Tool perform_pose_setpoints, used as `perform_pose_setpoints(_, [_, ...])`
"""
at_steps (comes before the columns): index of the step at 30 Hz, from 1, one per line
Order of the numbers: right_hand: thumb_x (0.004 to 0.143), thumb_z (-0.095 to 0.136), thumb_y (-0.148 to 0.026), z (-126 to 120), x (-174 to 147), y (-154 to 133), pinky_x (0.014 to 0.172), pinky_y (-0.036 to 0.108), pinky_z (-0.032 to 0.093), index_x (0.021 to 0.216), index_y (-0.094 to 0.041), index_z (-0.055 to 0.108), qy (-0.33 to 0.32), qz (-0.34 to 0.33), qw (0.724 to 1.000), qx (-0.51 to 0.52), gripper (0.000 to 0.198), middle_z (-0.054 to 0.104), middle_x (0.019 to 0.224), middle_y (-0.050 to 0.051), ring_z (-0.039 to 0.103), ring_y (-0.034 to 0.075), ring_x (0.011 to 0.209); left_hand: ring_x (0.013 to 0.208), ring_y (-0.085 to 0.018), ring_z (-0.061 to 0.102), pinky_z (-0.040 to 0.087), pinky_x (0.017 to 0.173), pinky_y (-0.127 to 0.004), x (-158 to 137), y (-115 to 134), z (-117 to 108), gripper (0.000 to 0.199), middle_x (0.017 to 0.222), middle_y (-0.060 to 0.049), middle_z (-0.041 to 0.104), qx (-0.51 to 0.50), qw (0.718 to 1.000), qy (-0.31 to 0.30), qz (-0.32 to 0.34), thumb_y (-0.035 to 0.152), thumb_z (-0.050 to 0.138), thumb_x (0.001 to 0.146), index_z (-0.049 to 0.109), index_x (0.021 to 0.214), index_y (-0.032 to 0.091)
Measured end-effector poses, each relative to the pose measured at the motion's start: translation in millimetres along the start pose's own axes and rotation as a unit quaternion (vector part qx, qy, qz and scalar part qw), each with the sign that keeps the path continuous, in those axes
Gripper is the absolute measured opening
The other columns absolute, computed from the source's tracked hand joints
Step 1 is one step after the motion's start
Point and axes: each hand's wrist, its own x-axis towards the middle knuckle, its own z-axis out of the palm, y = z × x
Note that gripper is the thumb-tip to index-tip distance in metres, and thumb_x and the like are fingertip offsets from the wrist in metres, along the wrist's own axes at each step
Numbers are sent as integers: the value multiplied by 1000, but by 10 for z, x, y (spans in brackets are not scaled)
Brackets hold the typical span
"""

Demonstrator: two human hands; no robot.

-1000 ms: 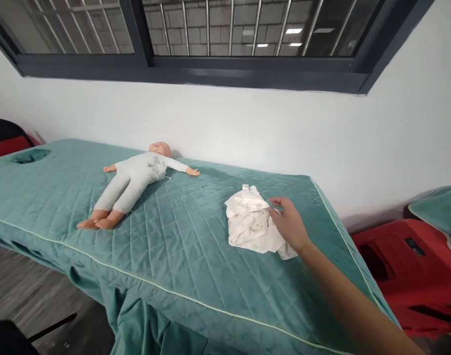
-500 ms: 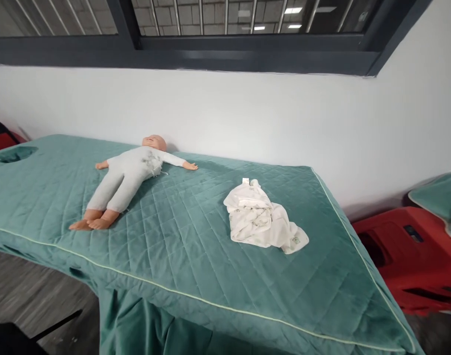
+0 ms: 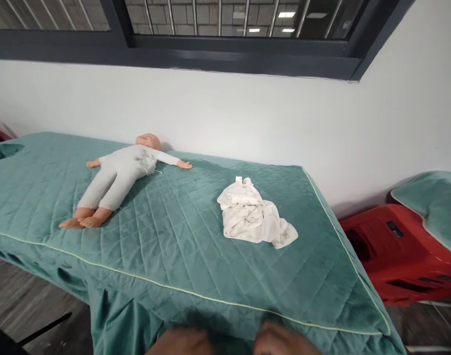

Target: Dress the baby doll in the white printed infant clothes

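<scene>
Both hands show only in part at the bottom of the head view, blurred by motion, near the front edge of the green quilted bed cover (image 3: 196, 261). My left hand (image 3: 183, 341) is left of centre, and my right hand (image 3: 282, 340) is a little to its right; the fingers of both are smeared. Beyond them a crumpled white cloth garment (image 3: 247, 212) with a small tag lies on the cover, apart from the hands. Farther left, a baby doll (image 3: 118, 172) in a pale bodysuit lies on its back, arms spread and feet toward the front edge.
Behind the bed rises a white wall (image 3: 225, 113) under a dark window frame (image 3: 240, 56). Red plastic stools (image 3: 399, 251) stand off the right end, with a green cloth (image 3: 436, 202) over them. A face hole (image 3: 3, 150) is at the far left.
Both hands have come into view at the bottom. The camera has turned slightly, so the scene sits a little farther left. Doll and garment rest where they were.
</scene>
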Motion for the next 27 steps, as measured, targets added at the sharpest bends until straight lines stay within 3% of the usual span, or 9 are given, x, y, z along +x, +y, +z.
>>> perform_pose_setpoints(3, [98,48,-25,-404,231,-58,101,34,49,117,-26,61,123,1,991,-44,23,66,120,7,61,19,115,114,-21,62,51,99,-37,416,94,-41,28,122,-6,65,-3,989,149,-18,33,46,99,63,122,30])
perform_pose_setpoints(5, [98,50,-28,-630,561,-9,107,41,46,129,-26,54,238,-7,966,-103,31,61,130,9,55,22,124,127,-26,54,44,109,-45,825,42,-133,35,135,-10,58,23,946,321,-35,31,50,96,57,131,26])
perform_pose_setpoints(7, [96,51,-30,-789,931,119,112,46,41,136,-22,50,314,-6,937,-153,40,56,137,12,49,26,132,131,-29,51,44,108,-45,1205,-63,-224,45,141,-13,52,18,917,396,-49,31,58,92,52,136,24])
perform_pose_setpoints(10, [91,56,-33,-936,1396,370,112,51,39,138,-16,49,348,45,919,-182,50,52,142,16,45,33,134,123,-30,56,44,103,-47,1547,-217,-305,40,134,-13,58,22,923,382,-53,32,60,90,56,129,22])
perform_pose_setpoints(15, [88,56,-30,-1210,1823,577,92,46,49,120,-20,61,267,175,933,-167,35,68,117,13,63,33,108,107,-24,62,45,95,-40,1627,-312,-366,13,116,-7,66,-68,925,371,-36,28,56,91,62,101,23])
perform_pose_setpoints(18, [82,60,-29,-1448,1939,548,83,40,50,97,-21,66,298,172,939,-19,18,70,91,7,65,28,91,105,-21,62,45,91,-34,1604,-333,-400,11,118,-5,67,-198,895,400,-17,28,54,90,59,82,21])
perform_pose_setpoints(23, [86,58,-44,-1603,1941,378,75,36,55,91,-24,57,346,72,876,327,21,68,92,4,66,21,84,91,-19,65,50,83,-31,1532,-411,-499,25,98,-3,72,-509,745,432,-24,44,64,88,65,88,19])
perform_pose_setpoints(25, [85,63,-46,-1471,1893,277,87,39,56,96,-25,57,340,19,867,363,25,68,107,6,66,22,102,96,-21,67,53,86,-34,1499,-439,-558,32,106,-6,73,-623,674,397,-9,45,66,87,68,104,18])
perform_pose_setpoints(27, [85,67,-45,-1253,1839,159,98,43,52,106,-26,59,343,-5,896,283,30,64,123,8,60,24,118,105,-24,68,54,91,-37,1477,-456,-606,38,117,-10,72,-694,626,356,4,42,67,88,67,116,17])
